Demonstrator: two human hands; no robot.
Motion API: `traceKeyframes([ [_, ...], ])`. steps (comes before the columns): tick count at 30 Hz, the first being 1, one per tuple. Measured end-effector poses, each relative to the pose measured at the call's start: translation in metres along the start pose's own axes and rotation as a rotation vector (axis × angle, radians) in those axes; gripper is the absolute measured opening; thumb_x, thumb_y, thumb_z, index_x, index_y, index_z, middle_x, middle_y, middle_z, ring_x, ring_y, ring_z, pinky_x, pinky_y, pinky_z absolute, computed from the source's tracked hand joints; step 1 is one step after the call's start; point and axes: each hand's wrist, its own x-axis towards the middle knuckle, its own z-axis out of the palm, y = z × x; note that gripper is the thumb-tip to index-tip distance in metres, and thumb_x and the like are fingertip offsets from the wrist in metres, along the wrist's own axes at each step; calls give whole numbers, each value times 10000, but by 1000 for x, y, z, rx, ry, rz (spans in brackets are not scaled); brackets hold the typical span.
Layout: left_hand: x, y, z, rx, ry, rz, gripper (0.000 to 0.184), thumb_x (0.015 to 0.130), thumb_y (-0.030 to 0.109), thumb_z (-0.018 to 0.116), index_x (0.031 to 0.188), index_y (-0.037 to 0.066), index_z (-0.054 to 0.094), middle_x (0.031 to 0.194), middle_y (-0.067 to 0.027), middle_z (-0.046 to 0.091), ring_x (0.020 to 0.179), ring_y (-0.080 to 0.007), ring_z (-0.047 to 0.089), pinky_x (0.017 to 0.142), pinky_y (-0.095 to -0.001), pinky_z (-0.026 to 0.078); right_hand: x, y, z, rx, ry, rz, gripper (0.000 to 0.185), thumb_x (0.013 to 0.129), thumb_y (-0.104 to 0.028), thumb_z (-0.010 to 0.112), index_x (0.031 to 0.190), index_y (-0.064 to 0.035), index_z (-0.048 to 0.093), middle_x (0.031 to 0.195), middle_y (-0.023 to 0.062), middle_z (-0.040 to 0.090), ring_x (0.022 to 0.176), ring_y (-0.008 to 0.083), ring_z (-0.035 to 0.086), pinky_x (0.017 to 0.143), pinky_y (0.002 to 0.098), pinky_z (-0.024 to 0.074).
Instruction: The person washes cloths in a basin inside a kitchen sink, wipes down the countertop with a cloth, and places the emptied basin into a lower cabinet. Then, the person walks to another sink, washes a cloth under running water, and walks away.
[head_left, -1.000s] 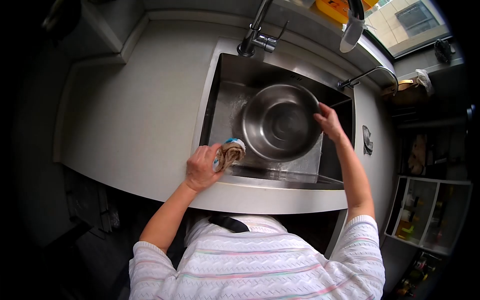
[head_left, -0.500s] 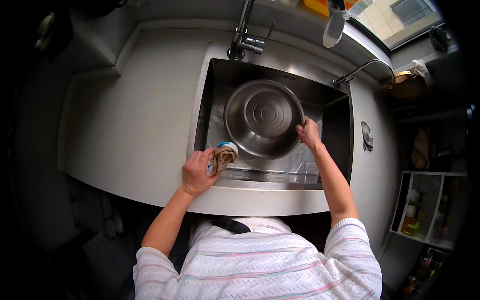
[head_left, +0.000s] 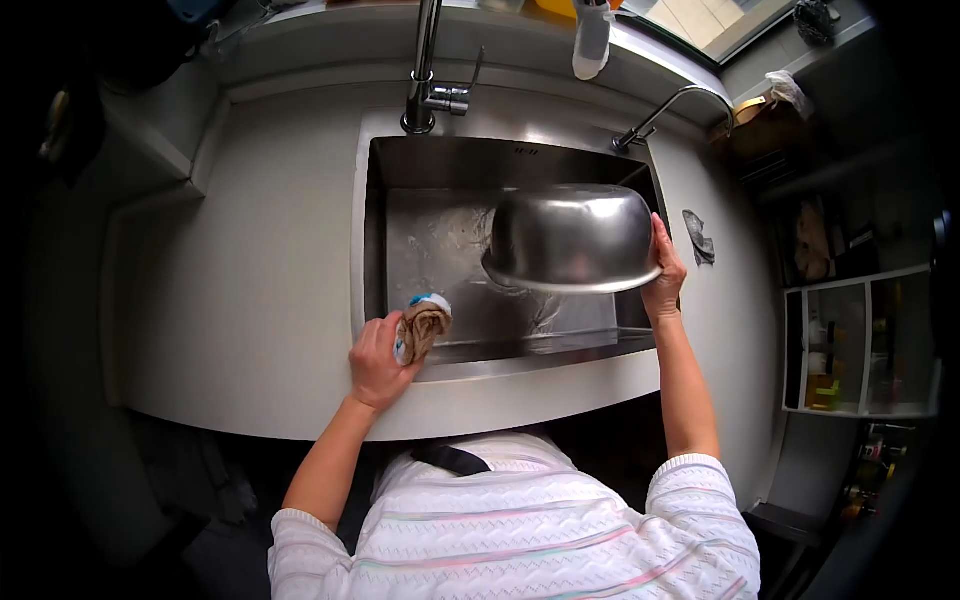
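Two white knit sleeves [head_left: 315, 548] are showing nearest, on the near side of the sink [head_left: 430, 215]. By the sink's near left corner, the left hand [head_left: 380, 362] is holding a bunched brown cloth [head_left: 425, 332], its grip clamping around it. At the sink's right side, the right hand [head_left: 664, 277] is clamping its grip on the edge of a steel basin [head_left: 575, 240], which is hanging tilted over the sink's right half, outer wall showing. Right of the sink, a crumpled grey scrap [head_left: 698, 238] is lying on the counter [head_left: 730, 310]. Behind the sink's far left, a tall faucet [head_left: 422, 90] is standing
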Motion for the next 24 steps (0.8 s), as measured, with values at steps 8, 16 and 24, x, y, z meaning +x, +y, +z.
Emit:
traceKeyframes([
  [8, -3, -4, 0, -73, -8, 14, 554, 552, 117, 732, 1045, 36, 493, 806, -122, 521, 727, -305, 525, 603, -377, 438, -17, 25, -24, -90, 49, 212, 292, 847, -43, 541, 1138, -41, 559, 1060, 38, 620, 878, 112, 600, 798, 218, 464],
  [16, -5, -7, 2, -87, -18, 12, 564, 572, 130, 744, 1064, 39, 486, 832, -134, 535, 749, -312, 540, 625, -372, 446, -39, 35, -7, -202, 19, 271, 293, 870, -220, 524, 1121, -74, 566, 1089, 109, 586, 981, 227, 586, 811, 279, 471],
  [24, -8, -6, 7, -38, 43, 59, 571, 581, 173, 747, 1071, 47, 481, 827, -126, 535, 738, -307, 542, 625, -380, 450, -82, 73, 12, 213, 149, 511, 253, 831, -115, 569, 1077, -64, 595, 803, 101, 652, 654, 125, 582, 635, 280, 477],
])
